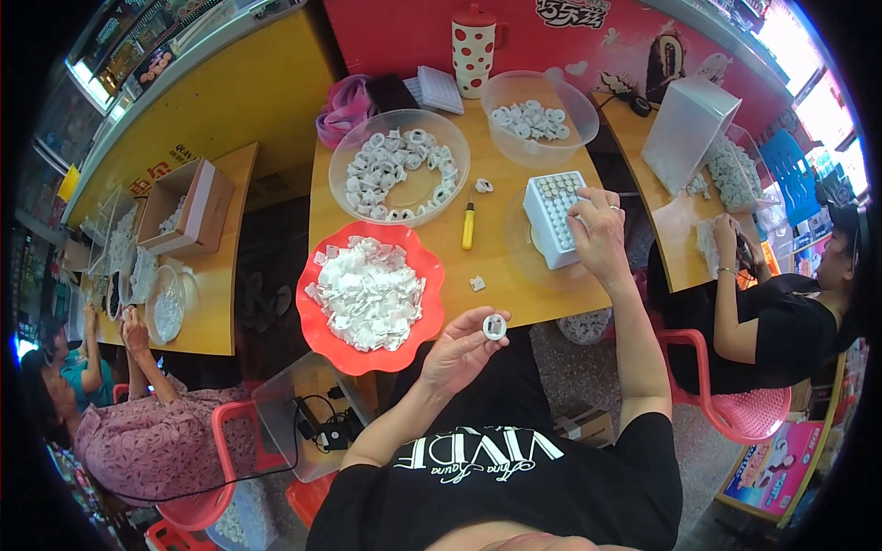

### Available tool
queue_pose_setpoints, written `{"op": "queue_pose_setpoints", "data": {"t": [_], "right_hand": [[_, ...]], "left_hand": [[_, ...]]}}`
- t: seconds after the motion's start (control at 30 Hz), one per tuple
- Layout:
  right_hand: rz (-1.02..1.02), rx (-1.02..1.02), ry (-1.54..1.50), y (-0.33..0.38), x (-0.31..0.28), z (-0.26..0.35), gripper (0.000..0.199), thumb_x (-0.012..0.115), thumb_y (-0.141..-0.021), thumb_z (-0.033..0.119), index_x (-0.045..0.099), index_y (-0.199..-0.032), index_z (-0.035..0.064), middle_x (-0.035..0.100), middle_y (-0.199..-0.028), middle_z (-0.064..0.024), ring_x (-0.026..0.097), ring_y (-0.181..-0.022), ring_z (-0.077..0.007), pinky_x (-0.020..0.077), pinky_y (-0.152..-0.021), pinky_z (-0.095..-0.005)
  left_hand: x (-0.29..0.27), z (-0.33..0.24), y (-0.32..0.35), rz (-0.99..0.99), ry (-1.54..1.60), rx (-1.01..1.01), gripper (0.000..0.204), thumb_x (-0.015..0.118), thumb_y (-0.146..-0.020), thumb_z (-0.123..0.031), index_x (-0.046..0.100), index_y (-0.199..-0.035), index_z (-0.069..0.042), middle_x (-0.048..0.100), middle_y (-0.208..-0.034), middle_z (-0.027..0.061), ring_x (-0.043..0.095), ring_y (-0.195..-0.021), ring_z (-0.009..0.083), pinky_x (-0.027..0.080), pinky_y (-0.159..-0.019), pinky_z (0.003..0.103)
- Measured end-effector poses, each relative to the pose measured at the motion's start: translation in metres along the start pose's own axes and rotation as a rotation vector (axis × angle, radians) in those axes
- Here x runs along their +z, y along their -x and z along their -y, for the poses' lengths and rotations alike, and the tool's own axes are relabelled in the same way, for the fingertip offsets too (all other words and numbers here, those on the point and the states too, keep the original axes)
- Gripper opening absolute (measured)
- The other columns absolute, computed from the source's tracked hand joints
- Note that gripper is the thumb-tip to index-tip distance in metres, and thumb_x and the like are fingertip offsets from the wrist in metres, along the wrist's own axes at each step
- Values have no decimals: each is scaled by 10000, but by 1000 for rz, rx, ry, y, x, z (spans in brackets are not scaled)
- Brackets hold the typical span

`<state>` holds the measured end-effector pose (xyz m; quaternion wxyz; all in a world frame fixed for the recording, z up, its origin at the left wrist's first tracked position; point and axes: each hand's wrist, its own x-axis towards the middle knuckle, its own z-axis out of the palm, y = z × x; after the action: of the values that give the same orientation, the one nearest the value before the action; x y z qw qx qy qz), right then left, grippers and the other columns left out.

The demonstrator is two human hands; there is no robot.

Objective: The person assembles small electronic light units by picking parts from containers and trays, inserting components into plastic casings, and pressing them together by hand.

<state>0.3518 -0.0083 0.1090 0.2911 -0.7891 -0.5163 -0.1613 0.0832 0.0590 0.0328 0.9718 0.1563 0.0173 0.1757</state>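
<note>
Near the table's front edge, my left hand [457, 351] pinches a small round white plastic part [494, 327], its open face turned up with something greyish inside. My right hand [602, 225] is at the right side of a pale block-shaped tray [549, 241] set with rows of small round pieces. Its thumb and fingers are bent together over the tray's edge; whatever they grip is too small to make out. A red scalloped bowl [317, 332] heaped with flat white plastic pieces [372, 294] stands left of my left hand. A small white piece [477, 284] lies just beyond that hand.
A yellow-handled screwdriver [469, 228] lies mid-table, a loose white part [482, 185] beyond it. Two clear tubs [342, 188] [588, 129] of white parts stand behind, with a spotted tumbler [472, 55] at the wall. People work at side tables [216, 312] [675, 248].
</note>
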Motion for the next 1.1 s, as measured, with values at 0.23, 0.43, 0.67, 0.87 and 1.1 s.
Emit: {"op": "queue_pose_setpoints", "data": {"t": [0.23,0.43,0.67,0.87,1.1], "right_hand": [[101,-151,-483,40,-18,82,173,685,-679,-45,563,-785,17,612,-1092,-156,548,-1061,-364,418,-890,-454],[68,-203,-506,79,-9,119,180,715,-641,6,627,-798,20,623,-1079,-133,571,-1041,-357,419,-862,-430],[152,-237,-517,79,-15,121,165,727,-629,-18,642,-762,32,619,-1099,-143,543,-1060,-373,445,-889,-441],[345,-26,-689,82,-8,111,147,721,-624,-32,668,-740,39,622,-1092,-131,548,-1031,-310,433,-876,-379],[269,-94,-553,69,-27,111,128,712,-674,-27,673,-777,36,631,-1049,-143,549,-986,-286,430,-828,-360]], "left_hand": [[-5,1,2,-42,39,-5,294,599,-912,-78,556,-1197,-21,607,-1161,166,641,-967,261,511,-886,334],[-5,1,3,-40,30,0,265,591,-925,-104,563,-1172,-11,636,-1063,94,618,-979,191,497,-890,347],[-2,1,9,2,-36,9,237,586,-932,-102,570,-1152,-14,633,-1063,83,612,-980,171,482,-888,325],[-6,3,13,24,-141,7,215,578,-933,-92,579,-1128,0,643,-1044,93,617,-962,173,478,-887,325],[-11,6,11,8,-9,0,244,554,-947,-99,565,-1166,6,630,-1096,152,638,-962,224,508,-871,324]]}}
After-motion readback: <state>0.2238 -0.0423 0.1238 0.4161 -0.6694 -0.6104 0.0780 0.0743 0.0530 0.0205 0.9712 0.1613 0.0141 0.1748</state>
